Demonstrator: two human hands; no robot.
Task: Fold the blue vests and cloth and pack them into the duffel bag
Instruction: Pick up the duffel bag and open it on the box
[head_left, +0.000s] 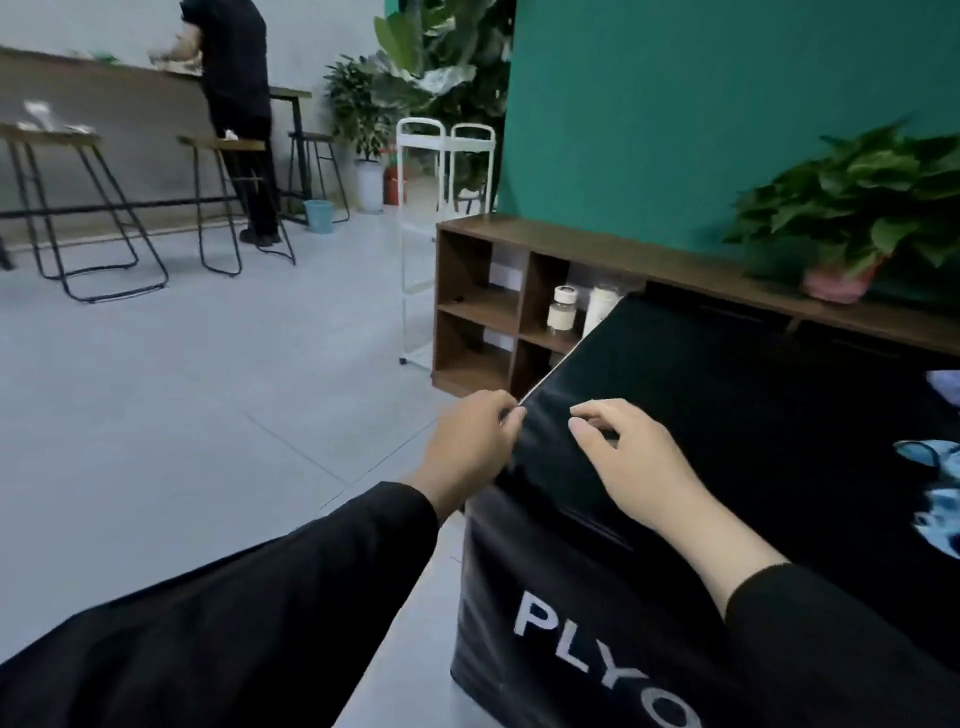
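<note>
We are pinching the duffel bag (597, 597) top edge in our left hand (470, 449) grip, while our right hand (631, 462) is resting on it, fingers loosely curled, gripping nothing.

open floor (208, 389) left, shelf unit (488, 306) probably close behind

The duffel bag (597, 597) stands at the lower right, its top flap reaching back toward a low shelf unit (519, 312) behind it. The left hand (470, 449) is at the flap's left edge, the right hand (634, 462) on the flap just beside it. Patterned cloth (935, 493), perhaps inside the bag, lies at the far right. A potted plant (852, 208) sits on the shelf unit. Stools (93, 208) stand far left, behind.
</note>
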